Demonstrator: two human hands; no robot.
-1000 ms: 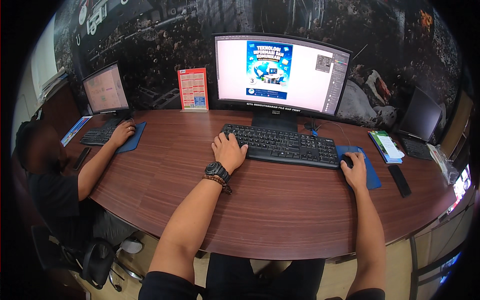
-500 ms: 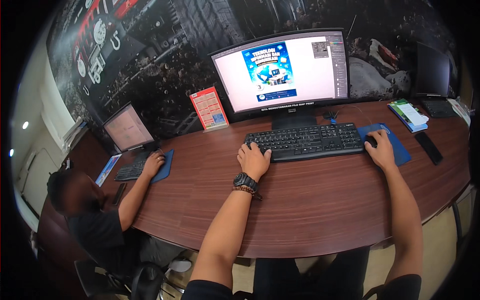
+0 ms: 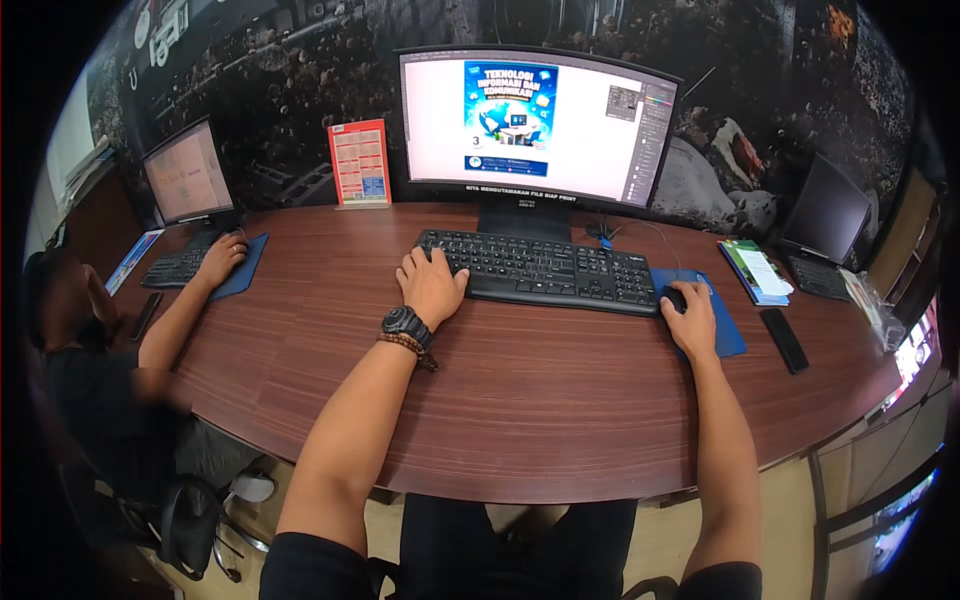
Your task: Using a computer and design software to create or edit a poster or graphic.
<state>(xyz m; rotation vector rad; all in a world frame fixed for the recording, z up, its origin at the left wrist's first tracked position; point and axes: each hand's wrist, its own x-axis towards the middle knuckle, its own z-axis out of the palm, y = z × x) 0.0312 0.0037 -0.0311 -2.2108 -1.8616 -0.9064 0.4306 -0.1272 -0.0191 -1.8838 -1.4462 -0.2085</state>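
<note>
My left hand [image 3: 432,288] lies on the left end of a black keyboard [image 3: 560,272], its fingers spread over the keys. A dark watch [image 3: 404,322] and beaded bracelets circle that wrist. My right hand [image 3: 692,322] is curved over a black mouse [image 3: 676,299], its fingers round the front. Beneath the mouse is a blue mouse pad [image 3: 727,322], to the right of the keyboard. Behind the keyboard stands a wide curved monitor [image 3: 590,140], showing a blue cover design on a white page with tool panels at its right side.
An orange-red desk calendar [image 3: 360,165] stands left of the monitor. Rightward lie a black phone [image 3: 783,340], booklets [image 3: 755,272] and another dark monitor [image 3: 826,208]. At the left, a co-worker's hand [image 3: 222,260] rests on a blue pad by another monitor [image 3: 188,172]. The brown desk [image 3: 540,400] curves.
My view has swung right and levelled, so the desk things appear farther left. My left hand stays on the keyboard and my right on the mouse. More shows at the right edge.
</note>
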